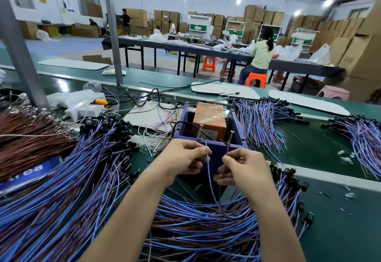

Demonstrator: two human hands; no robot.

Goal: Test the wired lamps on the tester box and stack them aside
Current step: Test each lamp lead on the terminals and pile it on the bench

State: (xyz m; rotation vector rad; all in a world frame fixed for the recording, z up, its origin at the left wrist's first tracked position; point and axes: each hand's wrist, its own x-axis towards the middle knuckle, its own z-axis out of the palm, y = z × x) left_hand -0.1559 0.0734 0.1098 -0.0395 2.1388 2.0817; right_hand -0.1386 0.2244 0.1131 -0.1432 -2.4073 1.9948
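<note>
The purple tester box [237,129] stands on the green belt with an orange block [210,117] inside and two upright screws [201,131] on its near wall. My left hand [183,158] pinches a blue wire [209,177] just in front of the box. My right hand [245,171] pinches a brown wire [227,148] whose tip reaches up towards the right screw [231,136]. Both wires run down into the pile of wired lamps [206,224] below my hands. Which lamp they belong to is hidden in that pile.
A big heap of blue and brown wired lamps [72,179] lies at the left, with more bundles at the right [266,117] and far right [362,138]. A white power strip [82,109] and black cable sit behind. Small clear bits [346,158] litter the belt.
</note>
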